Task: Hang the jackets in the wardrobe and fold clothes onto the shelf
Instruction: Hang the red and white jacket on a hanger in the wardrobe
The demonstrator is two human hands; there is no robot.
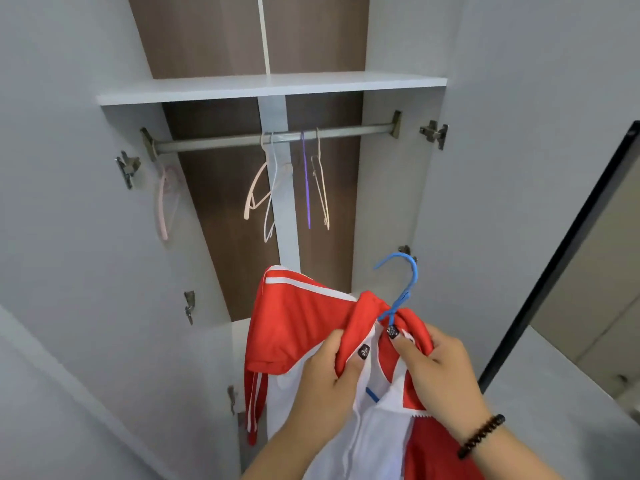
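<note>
A red and white jacket [298, 327] with white shoulder stripes hangs on a blue hanger [403, 289] in front of the open wardrobe. My left hand [329, 375] grips the left side of its red collar. My right hand [436, 368] pinches the right side of the collar at the hanger's neck. The hanger's hook points up and to the left, well below the metal rail [225, 142]. The jacket's lower part runs out of the frame.
Several empty hangers [273, 188] hang from the rail's middle, and a pink hanger [164, 202] hangs at its left end. A white shelf [270, 86] sits above the rail. Both wardrobe doors [69, 202] stand open. A dark-framed panel [561, 258] lies to the right.
</note>
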